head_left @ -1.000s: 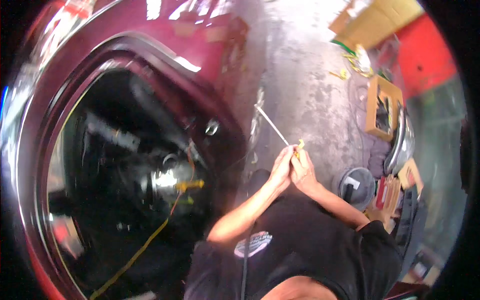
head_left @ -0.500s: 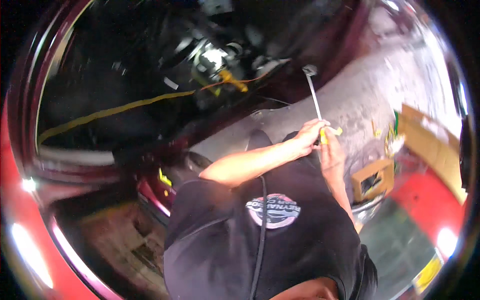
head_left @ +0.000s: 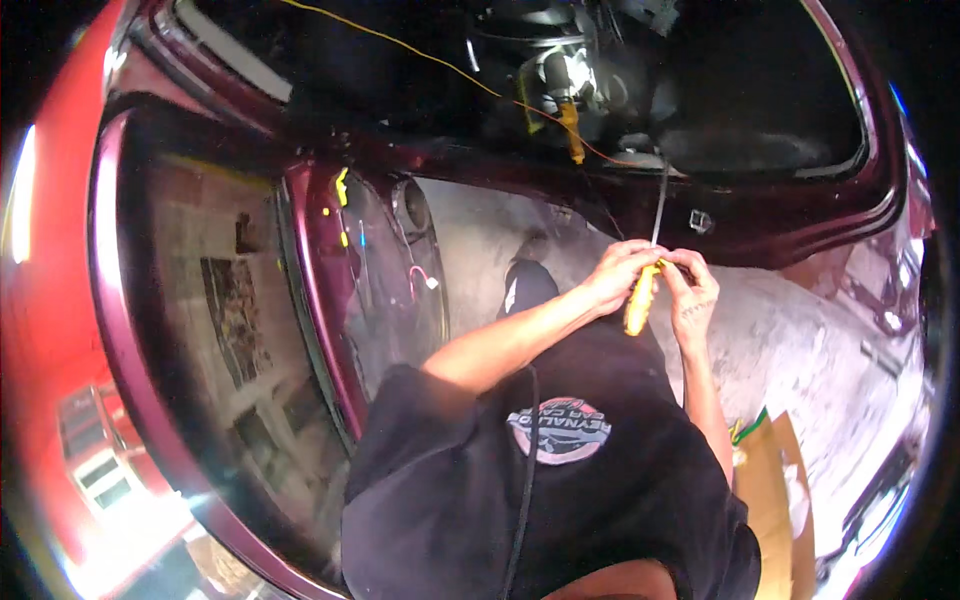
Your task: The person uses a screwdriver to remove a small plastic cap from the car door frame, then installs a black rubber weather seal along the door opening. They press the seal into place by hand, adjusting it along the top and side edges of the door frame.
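The left hand point(head_left: 612, 280) has its fingers drawn in, apparently around the lower end of a thin metal rod point(head_left: 659, 208), while the right hand point(head_left: 693, 295) pinches, thumb against fingers, at the top of a yellow piece point(head_left: 638, 312) (handle or wrapping, I can't tell which). The two meet in front of the dark shirt point(head_left: 440, 480). The rod points away from the body, its far end overlapping the edge of the maroon vehicle point(head_left: 760, 218); whether it touches is unclear.

The grip looks light, so a slip of the fingertips could let the rod tip sideways or drop to the grey floor point(head_left: 490, 225). A careless swing of that far end could scratch the paint, or snag the yellow-orange cord point(head_left: 430, 57) that passes the yellow work light point(head_left: 571, 125) and runs close to the rod. A tug there might shift the lamp. The yellow piece sticks out below the fingertips and could twist loose under an uneven pull.
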A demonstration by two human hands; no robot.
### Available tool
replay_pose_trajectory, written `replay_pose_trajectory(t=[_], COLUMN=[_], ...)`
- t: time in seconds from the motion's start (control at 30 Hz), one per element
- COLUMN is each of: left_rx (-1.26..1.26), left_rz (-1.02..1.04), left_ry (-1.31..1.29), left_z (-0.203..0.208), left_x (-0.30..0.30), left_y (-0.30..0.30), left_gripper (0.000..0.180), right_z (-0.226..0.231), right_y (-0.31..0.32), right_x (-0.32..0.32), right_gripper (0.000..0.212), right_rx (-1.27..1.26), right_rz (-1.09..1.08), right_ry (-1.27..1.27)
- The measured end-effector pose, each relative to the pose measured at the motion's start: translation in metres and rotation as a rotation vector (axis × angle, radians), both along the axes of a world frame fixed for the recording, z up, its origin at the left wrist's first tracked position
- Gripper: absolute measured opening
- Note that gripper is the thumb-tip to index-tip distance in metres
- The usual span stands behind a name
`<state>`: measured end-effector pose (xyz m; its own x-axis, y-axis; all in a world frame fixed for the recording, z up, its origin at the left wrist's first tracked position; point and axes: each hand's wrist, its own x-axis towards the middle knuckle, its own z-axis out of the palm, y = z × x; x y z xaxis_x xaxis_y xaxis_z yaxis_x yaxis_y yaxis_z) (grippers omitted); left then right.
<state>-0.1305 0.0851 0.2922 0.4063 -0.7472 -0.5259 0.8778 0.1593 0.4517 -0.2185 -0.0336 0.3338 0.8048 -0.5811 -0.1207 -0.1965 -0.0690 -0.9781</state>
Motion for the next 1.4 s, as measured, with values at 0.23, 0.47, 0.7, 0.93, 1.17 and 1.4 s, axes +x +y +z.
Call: replay_pose_trajectory(t=[0.23, 0.47, 0.7, 0.93, 1.17, 1.4], left_rx=[0.239, 0.39, 0.413, 0.25, 0.433, 0.521], left_rz=[0.361, 0.614, 0.855, 0.714, 0.921, 1.272], left_ry=[-0.132, -0.368, -0.164, 0.119, 0.325, 0.598], left_z=[0.0, 0.005, 0.0, -0.033, -0.075, -0.149], left_x=[-0.046, -0.092, -0.133, -0.18, -0.285, -0.477], left_y=[0.041, 0.1, 0.147, 0.223, 0.273, 0.268], left_gripper=[0.011, 0.009, 0.01, 0.012, 0.017, 0.02], right_z=[-0.01, -0.016, -0.02, -0.117, -0.093, -0.143], right_y=[-0.002, 0.046, 0.09, 0.124, 0.172, 0.203], right_x=[0.019, 0.006, 0.012, 0.001, 0.0, -0.001], right_gripper=[0.019, 0.038, 0.03, 0.023, 0.019, 0.023], right_rx=[-0.406, 0.284, -0.138, -0.43, -0.158, -0.437], right_rz=[0.58, 0.933, 0.892, 1.092, 1.406, 1.675], right_ry=[-0.157, 0.202, 0.099, -0.267, 0.219, -0.157])
